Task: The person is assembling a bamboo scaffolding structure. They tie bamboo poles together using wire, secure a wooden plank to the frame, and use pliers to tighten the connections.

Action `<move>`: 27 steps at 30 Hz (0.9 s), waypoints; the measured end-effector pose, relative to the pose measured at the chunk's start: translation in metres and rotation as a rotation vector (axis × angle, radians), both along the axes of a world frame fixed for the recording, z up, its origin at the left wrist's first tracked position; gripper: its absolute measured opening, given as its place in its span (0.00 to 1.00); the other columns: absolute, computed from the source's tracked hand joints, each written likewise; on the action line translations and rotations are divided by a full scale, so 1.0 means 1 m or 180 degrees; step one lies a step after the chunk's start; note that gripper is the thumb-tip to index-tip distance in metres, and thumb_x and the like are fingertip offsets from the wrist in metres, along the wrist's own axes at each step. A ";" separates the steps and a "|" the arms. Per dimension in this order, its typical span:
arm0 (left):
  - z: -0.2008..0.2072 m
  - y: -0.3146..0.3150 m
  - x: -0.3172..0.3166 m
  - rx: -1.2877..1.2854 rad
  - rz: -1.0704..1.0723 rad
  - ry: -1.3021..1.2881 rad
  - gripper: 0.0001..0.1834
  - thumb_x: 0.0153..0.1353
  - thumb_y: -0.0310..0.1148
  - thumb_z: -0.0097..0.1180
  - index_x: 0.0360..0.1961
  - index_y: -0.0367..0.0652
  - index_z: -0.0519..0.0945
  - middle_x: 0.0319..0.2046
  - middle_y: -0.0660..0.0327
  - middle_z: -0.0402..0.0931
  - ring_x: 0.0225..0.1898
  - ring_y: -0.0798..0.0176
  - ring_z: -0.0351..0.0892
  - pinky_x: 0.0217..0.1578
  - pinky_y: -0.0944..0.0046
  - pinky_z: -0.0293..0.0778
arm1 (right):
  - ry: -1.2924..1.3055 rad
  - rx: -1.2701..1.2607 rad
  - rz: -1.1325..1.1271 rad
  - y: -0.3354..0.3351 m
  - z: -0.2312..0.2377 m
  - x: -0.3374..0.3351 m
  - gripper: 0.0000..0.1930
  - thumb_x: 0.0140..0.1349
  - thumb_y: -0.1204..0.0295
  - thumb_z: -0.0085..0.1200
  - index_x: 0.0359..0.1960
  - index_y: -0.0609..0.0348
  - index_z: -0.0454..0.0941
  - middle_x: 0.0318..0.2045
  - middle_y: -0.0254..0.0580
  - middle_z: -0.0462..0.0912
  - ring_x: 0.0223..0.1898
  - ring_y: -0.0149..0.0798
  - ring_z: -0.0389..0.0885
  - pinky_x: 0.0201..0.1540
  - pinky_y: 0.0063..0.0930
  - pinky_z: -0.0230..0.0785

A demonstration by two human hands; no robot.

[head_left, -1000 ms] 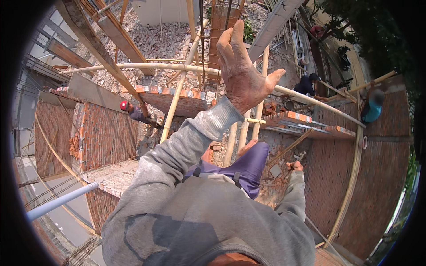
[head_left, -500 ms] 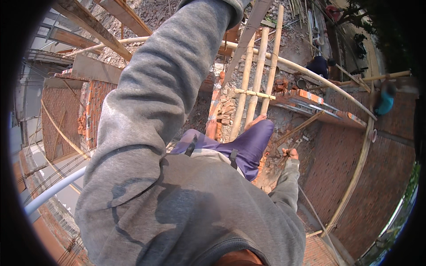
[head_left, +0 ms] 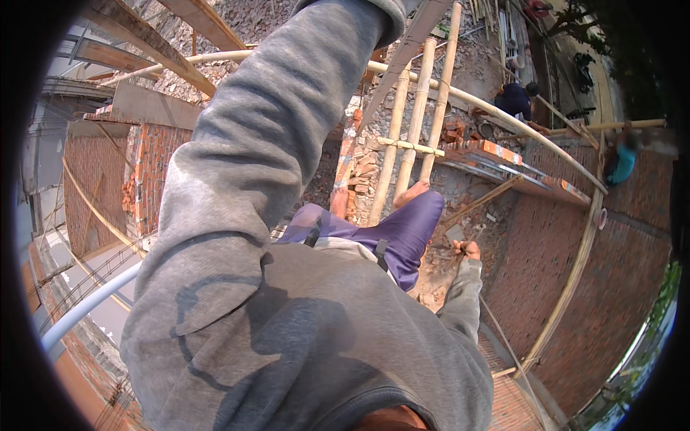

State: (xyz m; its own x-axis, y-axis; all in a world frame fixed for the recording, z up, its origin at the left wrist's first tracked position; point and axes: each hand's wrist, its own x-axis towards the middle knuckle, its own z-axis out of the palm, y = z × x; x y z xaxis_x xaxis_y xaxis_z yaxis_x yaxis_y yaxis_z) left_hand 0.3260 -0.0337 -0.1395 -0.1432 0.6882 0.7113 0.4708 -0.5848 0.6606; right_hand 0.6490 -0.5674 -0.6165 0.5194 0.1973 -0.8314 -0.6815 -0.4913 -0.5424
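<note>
My left arm, in a grey sleeve (head_left: 266,122), stretches up across the view to the top edge. Past its cuff the left hand cannot be seen. The far end of a grey-brown plank (head_left: 406,61) lies close to that cuff. Out to the right, my right hand (head_left: 468,249) is closed, its fingers curled together. Whatever is in it is too small to make out. A small grey flat piece (head_left: 454,233) shows just beyond the fingers; whether it touches them I cannot tell. My bare feet (head_left: 412,193) rest by bamboo poles (head_left: 415,118) and brickwork.
A bamboo crosspiece (head_left: 410,147) spans the poles. A long curved bamboo pole (head_left: 496,111) crosses farther out. Loose bricks (head_left: 363,176) lie by the feet. Brick walls (head_left: 546,266) drop away at right. A pale blue pipe (head_left: 90,305) is at left. Two people work below, one in turquoise (head_left: 622,164).
The view has shifted slightly. My left arm remains raised and my right hand stays closed at the right. The person in dark clothing has moved a little.
</note>
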 end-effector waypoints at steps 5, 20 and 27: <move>0.006 -0.001 0.002 -0.0057 0.0013 0.0005 0.51 0.58 0.32 0.70 0.76 0.41 0.50 0.52 0.33 0.76 0.55 0.32 0.79 0.51 0.37 0.77 | -0.0370 -0.0372 0.0294 0.013 0.017 -0.005 0.12 0.58 0.79 0.49 0.42 0.76 0.73 0.38 0.59 0.83 0.28 0.45 0.82 0.23 0.33 0.69; -0.039 0.025 0.037 0.0027 0.0127 0.0393 0.17 0.53 0.36 0.70 0.38 0.34 0.83 0.27 0.40 0.84 0.34 0.36 0.87 0.35 0.44 0.82 | -0.0056 -0.0322 0.0163 0.038 0.020 -0.024 0.26 0.67 0.83 0.43 0.67 0.82 0.64 0.45 0.64 0.85 0.24 0.37 0.79 0.23 0.30 0.70; -0.032 0.027 0.026 0.0182 -0.0287 -0.0185 0.11 0.52 0.32 0.65 0.28 0.32 0.84 0.26 0.38 0.84 0.33 0.35 0.88 0.36 0.44 0.83 | 0.0163 -0.0261 0.0130 0.003 0.007 -0.022 0.28 0.65 0.83 0.42 0.68 0.83 0.62 0.44 0.62 0.85 0.25 0.37 0.78 0.25 0.30 0.70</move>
State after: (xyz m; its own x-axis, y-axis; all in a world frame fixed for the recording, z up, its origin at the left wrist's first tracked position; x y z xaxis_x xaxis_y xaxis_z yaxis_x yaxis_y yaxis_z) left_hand 0.3525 -0.0069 -0.1712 -0.1246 0.6587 0.7421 0.3766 -0.6605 0.6495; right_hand 0.6268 -0.5640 -0.6093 0.4689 0.1476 -0.8708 -0.6858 -0.5605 -0.4643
